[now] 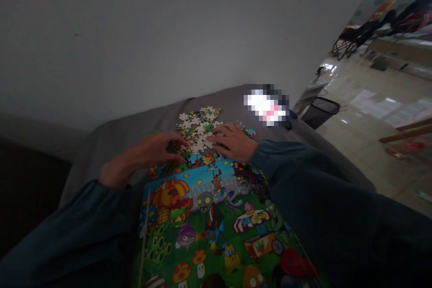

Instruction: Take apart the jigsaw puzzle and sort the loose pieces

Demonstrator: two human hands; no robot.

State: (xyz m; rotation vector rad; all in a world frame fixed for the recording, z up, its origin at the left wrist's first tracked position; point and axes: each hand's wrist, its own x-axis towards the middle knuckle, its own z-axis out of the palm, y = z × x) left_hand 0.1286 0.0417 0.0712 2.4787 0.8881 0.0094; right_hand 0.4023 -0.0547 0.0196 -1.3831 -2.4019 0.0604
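Note:
A loose heap of jigsaw pieces [195,132], many with their pale backs up and others coloured, lies on a grey cloth-covered surface. My left hand [153,149] is at the heap's left side, thumb and forefinger curved and apart, with no piece visible between them. On the right, my right hand [232,141] rests palm down over the pieces with its fingers spread. Just in front of both hands is a colourful cartoon picture board [209,216] showing zombies, pumpkins and mushrooms. Some coloured pieces lie along its far edge. What is beneath my right palm is hidden.
A bright, blurred-out object [266,105] lies at the far right of the grey cloth-covered surface [158,119]. A plain wall [168,31] rises behind. To the right, a dark bin-like container [320,110] stands on the shiny tiled floor [364,103].

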